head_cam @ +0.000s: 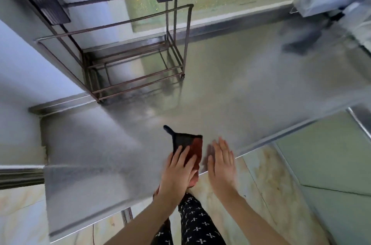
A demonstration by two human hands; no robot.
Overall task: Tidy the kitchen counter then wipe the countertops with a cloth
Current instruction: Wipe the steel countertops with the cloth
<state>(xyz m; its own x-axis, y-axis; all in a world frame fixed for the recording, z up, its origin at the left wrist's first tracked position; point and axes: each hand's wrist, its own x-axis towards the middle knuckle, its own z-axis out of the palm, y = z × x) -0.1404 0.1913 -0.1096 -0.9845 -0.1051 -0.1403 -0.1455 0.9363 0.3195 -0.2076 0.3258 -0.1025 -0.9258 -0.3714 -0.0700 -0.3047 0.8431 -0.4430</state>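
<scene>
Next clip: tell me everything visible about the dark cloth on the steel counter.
The black cloth with a rust-red panel looks like soft fabric. It lies flat at the front edge of the brushed steel countertop, a narrow black tab sticking out at its far corner, its near end drooping over the edge. The left hand presses it with straight fingers; the right hand lies beside it, apart.
</scene>
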